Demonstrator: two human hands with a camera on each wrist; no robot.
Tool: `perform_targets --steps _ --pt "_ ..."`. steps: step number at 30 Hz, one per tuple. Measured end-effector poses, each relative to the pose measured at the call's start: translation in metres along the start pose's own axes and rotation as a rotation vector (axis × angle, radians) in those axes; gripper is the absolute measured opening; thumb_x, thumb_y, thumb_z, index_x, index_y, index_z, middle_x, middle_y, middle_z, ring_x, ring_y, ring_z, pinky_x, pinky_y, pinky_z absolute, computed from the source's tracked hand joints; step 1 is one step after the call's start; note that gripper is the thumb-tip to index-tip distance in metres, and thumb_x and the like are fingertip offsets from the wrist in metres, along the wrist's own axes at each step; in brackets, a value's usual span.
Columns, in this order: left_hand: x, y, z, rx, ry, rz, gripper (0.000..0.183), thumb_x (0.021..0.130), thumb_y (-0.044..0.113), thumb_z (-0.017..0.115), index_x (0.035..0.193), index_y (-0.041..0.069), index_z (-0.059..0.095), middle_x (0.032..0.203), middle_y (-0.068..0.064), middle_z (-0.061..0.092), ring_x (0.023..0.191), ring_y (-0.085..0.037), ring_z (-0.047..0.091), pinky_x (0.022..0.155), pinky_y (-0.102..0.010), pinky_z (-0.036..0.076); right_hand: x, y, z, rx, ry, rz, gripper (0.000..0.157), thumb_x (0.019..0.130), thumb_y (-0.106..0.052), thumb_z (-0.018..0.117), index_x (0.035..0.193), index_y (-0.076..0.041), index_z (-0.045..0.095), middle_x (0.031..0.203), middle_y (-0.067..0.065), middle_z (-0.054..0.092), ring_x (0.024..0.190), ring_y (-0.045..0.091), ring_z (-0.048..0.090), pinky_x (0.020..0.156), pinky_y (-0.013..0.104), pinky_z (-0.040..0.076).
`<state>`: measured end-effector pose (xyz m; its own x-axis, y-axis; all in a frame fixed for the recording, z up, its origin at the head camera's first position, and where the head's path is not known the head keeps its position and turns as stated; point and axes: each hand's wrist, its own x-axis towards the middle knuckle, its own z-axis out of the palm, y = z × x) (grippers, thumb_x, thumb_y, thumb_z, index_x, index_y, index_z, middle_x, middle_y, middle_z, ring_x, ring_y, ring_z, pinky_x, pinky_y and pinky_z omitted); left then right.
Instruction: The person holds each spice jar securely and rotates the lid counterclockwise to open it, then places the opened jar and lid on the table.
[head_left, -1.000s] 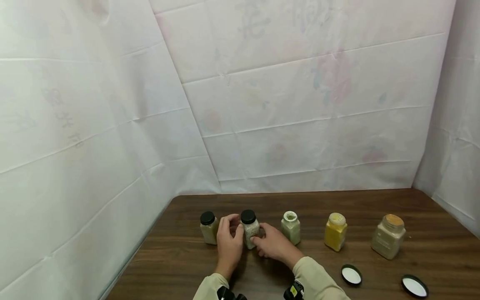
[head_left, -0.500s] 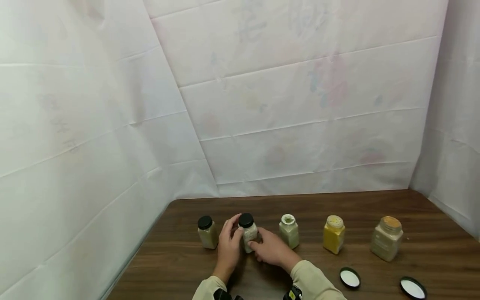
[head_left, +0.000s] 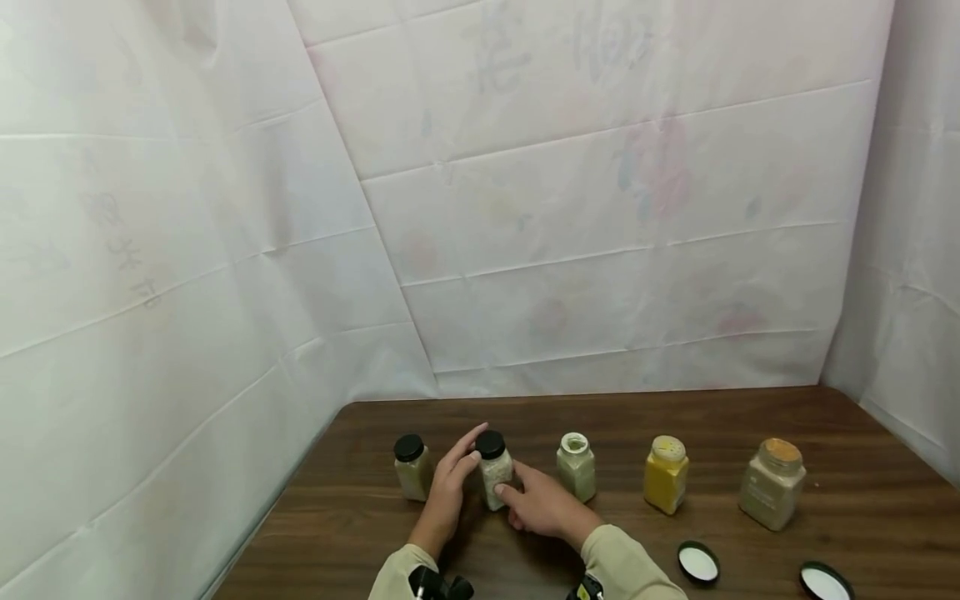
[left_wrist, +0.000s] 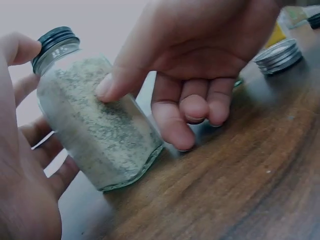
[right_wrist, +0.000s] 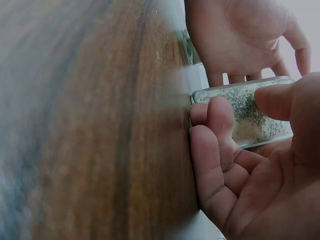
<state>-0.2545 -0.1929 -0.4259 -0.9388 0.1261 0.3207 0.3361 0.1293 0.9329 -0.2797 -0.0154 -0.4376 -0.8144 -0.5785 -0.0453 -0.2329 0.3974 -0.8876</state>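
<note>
A glass jar [head_left: 497,482] of pale, dark-flecked granules stands between both hands, its black lid [head_left: 491,444] on. My right hand [head_left: 542,502] holds the body, thumb on the front face and index finger behind; its other fingers curl near the table, as the right wrist view shows. My left hand [head_left: 447,492] pinches the lid from the left, with thumb [left_wrist: 22,48] at its edge and index finger reaching behind it. The remaining left fingers lie spread behind the jar in the left wrist view. Another black-lidded jar [head_left: 414,475] stands just left of this hand.
To the right stand three lidless jars: a pale green one [head_left: 576,475], a yellow one [head_left: 666,482] and a larger one with an orange top [head_left: 772,492]. Two lids, a nearer-left one [head_left: 698,563] and a right one [head_left: 825,582], lie white side up on the wooden table [head_left: 337,533].
My left wrist has swung left and the left index finger has straightened upward behind the lid. My right hand keeps its hold on the jar. The head view has shifted slightly.
</note>
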Motion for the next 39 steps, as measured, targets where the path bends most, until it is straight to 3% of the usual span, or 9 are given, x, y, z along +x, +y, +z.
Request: perform_targets --steps 3,6,15,19,23,28,32,39 --pt "0.002 -0.006 -0.002 -0.044 -0.055 -0.006 0.039 0.101 0.022 0.037 0.139 0.022 0.041 0.145 0.002 0.035 0.135 -0.019 0.025 0.107 -0.052 0.014 0.000 0.001 -0.001 -0.004 -0.009 -0.007 0.040 0.096 -0.039 0.048 0.127 -0.014 0.044 0.070 0.007 0.060 0.061 0.021 0.056 0.051 0.036 0.044" --pt "0.005 -0.016 -0.004 -0.057 -0.072 0.004 0.038 0.101 0.024 0.037 0.138 0.021 0.043 0.144 0.002 0.037 0.134 -0.017 0.027 0.107 -0.050 0.014 0.000 0.001 -0.001 -0.003 -0.012 -0.008 0.040 0.096 -0.038 0.048 0.127 -0.014 0.044 0.071 0.007 0.060 0.061 0.022 0.056 0.051 0.036 0.044" --pt "0.008 -0.030 -0.009 -0.037 -0.079 0.028 0.043 0.099 0.032 0.041 0.139 0.018 0.042 0.143 -0.004 0.039 0.132 -0.017 0.031 0.106 -0.047 0.019 -0.001 -0.002 0.001 -0.007 0.004 0.000 0.055 0.095 -0.038 0.049 0.140 -0.010 0.035 0.070 0.007 0.061 0.062 0.021 0.057 0.052 0.036 0.045" --pt "0.006 -0.026 -0.010 -0.015 -0.101 0.016 0.043 0.100 0.028 0.040 0.141 0.016 0.039 0.141 -0.001 0.040 0.132 -0.019 0.032 0.105 -0.042 0.024 -0.001 0.000 0.002 -0.017 0.011 0.009 0.059 0.095 -0.038 0.049 0.144 -0.009 0.030 0.070 0.006 0.061 0.062 0.021 0.058 0.052 0.036 0.045" --pt "0.004 -0.012 -0.010 -0.017 -0.122 -0.007 0.042 0.100 0.024 0.042 0.141 0.014 0.039 0.140 -0.003 0.041 0.130 -0.019 0.033 0.103 -0.034 0.029 -0.002 0.000 0.001 -0.024 0.011 0.014 0.061 0.095 -0.038 0.049 0.145 -0.009 0.028 0.071 0.006 0.061 0.062 0.021 0.057 0.053 0.035 0.045" --pt "0.002 0.003 -0.011 0.010 -0.152 0.033 0.039 0.100 0.016 0.042 0.138 0.008 0.040 0.135 -0.011 0.046 0.123 -0.022 0.042 0.096 -0.028 0.037 -0.003 0.001 -0.001 -0.034 0.007 0.008 0.061 0.095 -0.038 0.049 0.145 -0.010 0.028 0.069 0.005 0.061 0.060 0.021 0.057 0.053 0.035 0.045" --pt "0.004 0.006 -0.012 0.022 -0.173 0.043 0.040 0.100 0.013 0.041 0.138 0.003 0.038 0.134 -0.013 0.047 0.120 -0.021 0.045 0.097 -0.031 0.036 -0.002 0.001 -0.001 -0.030 0.010 0.008 0.060 0.095 -0.038 0.049 0.145 -0.011 0.030 0.067 0.006 0.061 0.059 0.022 0.058 0.052 0.035 0.045" --pt "0.006 0.006 -0.013 -0.001 -0.222 0.017 0.043 0.101 0.016 0.039 0.143 0.013 0.033 0.147 -0.008 0.030 0.133 -0.021 0.029 0.105 -0.047 0.022 -0.002 0.001 0.001 -0.035 0.017 0.008 0.058 0.095 -0.039 0.049 0.142 -0.010 0.033 0.068 0.005 0.061 0.060 0.020 0.057 0.052 0.035 0.045"
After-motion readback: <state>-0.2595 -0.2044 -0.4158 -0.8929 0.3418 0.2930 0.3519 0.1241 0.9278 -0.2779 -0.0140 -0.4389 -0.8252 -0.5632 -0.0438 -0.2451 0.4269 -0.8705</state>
